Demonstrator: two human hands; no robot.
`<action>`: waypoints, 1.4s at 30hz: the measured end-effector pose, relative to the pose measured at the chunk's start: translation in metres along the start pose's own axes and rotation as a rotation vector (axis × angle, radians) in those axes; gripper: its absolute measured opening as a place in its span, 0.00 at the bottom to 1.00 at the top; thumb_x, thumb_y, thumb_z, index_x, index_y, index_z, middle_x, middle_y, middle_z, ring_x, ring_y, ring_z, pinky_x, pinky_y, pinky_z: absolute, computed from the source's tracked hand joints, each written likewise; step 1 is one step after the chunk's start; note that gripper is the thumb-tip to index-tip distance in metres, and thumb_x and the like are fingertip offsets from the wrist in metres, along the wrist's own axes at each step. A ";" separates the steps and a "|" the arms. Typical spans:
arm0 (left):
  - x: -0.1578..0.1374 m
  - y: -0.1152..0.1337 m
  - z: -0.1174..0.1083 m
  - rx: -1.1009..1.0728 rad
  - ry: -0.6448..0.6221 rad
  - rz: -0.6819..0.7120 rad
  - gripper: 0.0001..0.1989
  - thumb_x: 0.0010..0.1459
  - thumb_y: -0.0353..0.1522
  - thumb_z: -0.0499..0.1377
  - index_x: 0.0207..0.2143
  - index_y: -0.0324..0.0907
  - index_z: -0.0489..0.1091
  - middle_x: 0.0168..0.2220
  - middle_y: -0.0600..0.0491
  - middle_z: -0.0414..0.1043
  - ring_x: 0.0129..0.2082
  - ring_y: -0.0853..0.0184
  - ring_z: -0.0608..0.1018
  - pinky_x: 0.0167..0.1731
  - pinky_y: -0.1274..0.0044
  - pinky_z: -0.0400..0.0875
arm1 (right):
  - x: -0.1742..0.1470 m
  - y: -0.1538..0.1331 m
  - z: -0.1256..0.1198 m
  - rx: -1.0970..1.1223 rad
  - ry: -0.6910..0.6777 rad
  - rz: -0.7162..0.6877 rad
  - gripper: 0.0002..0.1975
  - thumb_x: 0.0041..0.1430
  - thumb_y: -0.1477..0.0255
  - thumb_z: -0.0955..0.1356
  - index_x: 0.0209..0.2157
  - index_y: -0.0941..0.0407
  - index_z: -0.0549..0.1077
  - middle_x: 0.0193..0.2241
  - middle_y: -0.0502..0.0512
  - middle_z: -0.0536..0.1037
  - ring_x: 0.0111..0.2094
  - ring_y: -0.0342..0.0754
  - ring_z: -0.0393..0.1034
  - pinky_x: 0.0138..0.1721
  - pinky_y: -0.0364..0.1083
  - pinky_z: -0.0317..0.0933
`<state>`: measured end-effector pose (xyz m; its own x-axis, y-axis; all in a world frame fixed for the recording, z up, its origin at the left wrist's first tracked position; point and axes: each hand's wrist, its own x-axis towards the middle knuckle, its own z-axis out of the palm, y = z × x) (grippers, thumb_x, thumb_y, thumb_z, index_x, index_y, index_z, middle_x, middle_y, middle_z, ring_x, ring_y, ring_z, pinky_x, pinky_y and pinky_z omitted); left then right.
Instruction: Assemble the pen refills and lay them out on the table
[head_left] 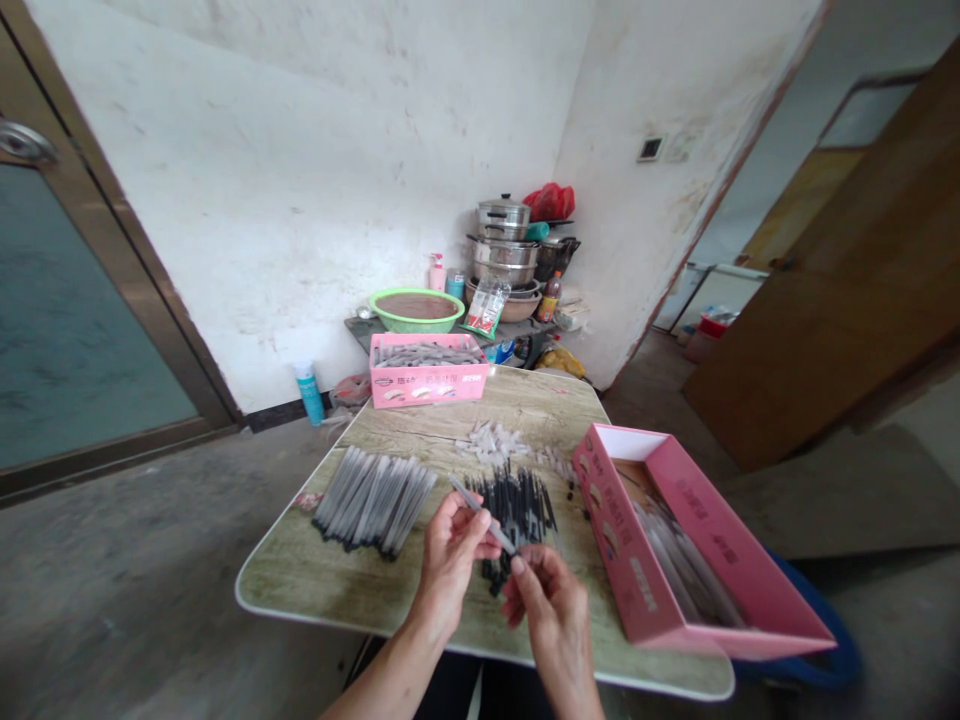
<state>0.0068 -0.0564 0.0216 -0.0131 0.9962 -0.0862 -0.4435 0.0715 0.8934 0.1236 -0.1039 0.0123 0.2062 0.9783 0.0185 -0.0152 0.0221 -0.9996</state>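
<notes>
My left hand (454, 545) pinches a slim, translucent grey pen barrel (501, 535) slanting over the table (337, 590). At the barrel's lower end, the fingers of my right hand (553, 600) are closed; the tip between them is hidden. Beneath and just beyond both hands lies a bunch of thin black pen refills (521, 500). To the left, a row of grey barrels with black ends (375, 500) is laid side by side. Small whitish translucent pieces (491, 442) are heaped past the refills, and a few tiny black bits (571, 490) lie near the right box.
A pink box (429, 385) full of grey pieces stands at the table's far edge. Another pink box (622, 560), holding long translucent tubes (675, 560), sits at the right edge. Behind are a green basin (416, 322), stacked pots (504, 255) and a wall; a blue spray can (309, 393) stands on the floor.
</notes>
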 end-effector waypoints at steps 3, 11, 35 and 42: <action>-0.001 0.001 0.002 -0.006 -0.002 -0.001 0.19 0.50 0.40 0.63 0.40 0.40 0.65 0.29 0.52 0.74 0.25 0.69 0.77 0.25 0.78 0.74 | 0.001 0.000 -0.001 -0.033 -0.021 0.043 0.21 0.59 0.54 0.63 0.24 0.58 0.69 0.13 0.49 0.70 0.12 0.42 0.63 0.13 0.39 0.55; 0.000 0.002 0.002 0.005 -0.004 0.002 0.18 0.51 0.39 0.63 0.40 0.40 0.64 0.29 0.52 0.74 0.25 0.69 0.77 0.25 0.78 0.74 | 0.001 -0.003 -0.002 -0.045 -0.013 -0.012 0.18 0.58 0.58 0.65 0.25 0.58 0.68 0.14 0.48 0.70 0.13 0.41 0.63 0.15 0.39 0.56; 0.000 -0.002 0.001 -0.013 -0.023 -0.034 0.19 0.48 0.42 0.64 0.39 0.41 0.66 0.28 0.53 0.74 0.23 0.69 0.76 0.24 0.79 0.72 | 0.001 0.008 0.001 0.193 -0.086 0.150 0.20 0.58 0.55 0.64 0.25 0.57 0.66 0.13 0.48 0.71 0.10 0.41 0.62 0.10 0.38 0.54; 0.026 -0.021 -0.010 0.248 -0.257 -0.035 0.18 0.54 0.41 0.59 0.42 0.40 0.68 0.29 0.51 0.73 0.25 0.66 0.77 0.24 0.76 0.72 | 0.008 0.025 -0.011 0.114 -0.011 0.141 0.20 0.55 0.55 0.67 0.22 0.58 0.66 0.13 0.47 0.69 0.10 0.39 0.60 0.09 0.36 0.51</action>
<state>0.0067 -0.0325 -0.0040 0.2382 0.9706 -0.0334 -0.2087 0.0848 0.9743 0.1354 -0.0974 -0.0128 0.1833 0.9756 -0.1207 -0.1537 -0.0929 -0.9837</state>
